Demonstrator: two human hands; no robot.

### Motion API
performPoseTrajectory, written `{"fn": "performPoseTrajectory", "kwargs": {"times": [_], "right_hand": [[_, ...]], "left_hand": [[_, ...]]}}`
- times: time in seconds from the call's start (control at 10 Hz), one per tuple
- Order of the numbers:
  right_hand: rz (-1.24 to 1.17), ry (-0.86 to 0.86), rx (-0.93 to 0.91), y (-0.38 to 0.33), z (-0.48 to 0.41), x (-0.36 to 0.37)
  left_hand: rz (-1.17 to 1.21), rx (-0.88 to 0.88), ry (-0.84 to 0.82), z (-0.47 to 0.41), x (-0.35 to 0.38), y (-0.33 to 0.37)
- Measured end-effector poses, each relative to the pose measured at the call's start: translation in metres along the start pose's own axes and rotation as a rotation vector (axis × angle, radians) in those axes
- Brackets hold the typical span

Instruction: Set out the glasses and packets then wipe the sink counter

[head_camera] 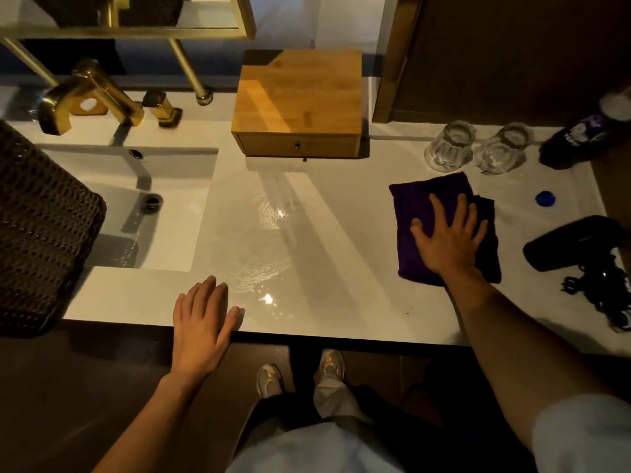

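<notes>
Left hand (201, 322) flat on the counter's (307, 233) front edge, fingers spread, grasping nothing. Right hand (447, 237) pressed open-palmed on a folded purple cloth (426, 206), not clenched. Just behind the cloth, two upturned glasses (474, 148). Wet, bare stretch between sink (146, 206) and cloth.

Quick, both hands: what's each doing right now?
Left hand: open, flat on the white counter edge, holding nothing.
Right hand: open, pressed flat on the folded purple cloth.
</notes>
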State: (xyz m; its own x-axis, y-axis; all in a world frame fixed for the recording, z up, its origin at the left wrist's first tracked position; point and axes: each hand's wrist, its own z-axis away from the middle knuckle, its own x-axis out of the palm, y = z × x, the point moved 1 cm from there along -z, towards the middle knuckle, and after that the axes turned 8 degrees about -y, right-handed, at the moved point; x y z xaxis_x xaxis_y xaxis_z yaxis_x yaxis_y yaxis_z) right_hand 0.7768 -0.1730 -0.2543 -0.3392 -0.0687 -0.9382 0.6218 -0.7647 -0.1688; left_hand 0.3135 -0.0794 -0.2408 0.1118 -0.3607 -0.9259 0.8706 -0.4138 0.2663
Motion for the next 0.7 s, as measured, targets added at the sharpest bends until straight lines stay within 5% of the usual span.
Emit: {"fn": "performPoseTrajectory", "kwargs": {"times": [0.4, 0.7], "right_hand": [[-0.009, -0.104, 0.052, -0.015, 0.011, -0.002], [-0.431, 0.135, -0.108, -0.042, 0.12, 0.018]], "left_hand": [[0.026, 0.078, -0.039, 0.004, -0.011, -0.012], [0.072, 0.334, -0.063, 0.019, -0.025, -0.032]]}}
